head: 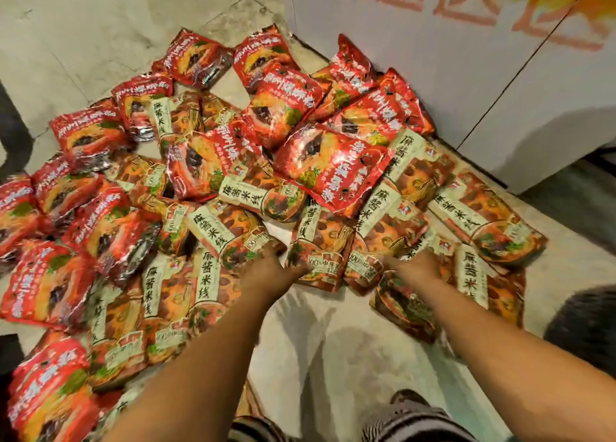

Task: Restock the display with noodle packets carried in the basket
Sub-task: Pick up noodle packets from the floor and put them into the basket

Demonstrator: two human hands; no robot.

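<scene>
noodle packets [330,171] sprawl across mid-frame; left hand [271,270] and right hand [415,268] dig in, probably gathering them; fingers buried, grip cannot be told.

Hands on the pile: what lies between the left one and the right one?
Head view: two brown noodle packets lie side by side between the left hand and the right hand; bare floor shows nearer the person.

Pale tiled floor [100,25], heaped noodle packets [330,165] lying on it
</scene>
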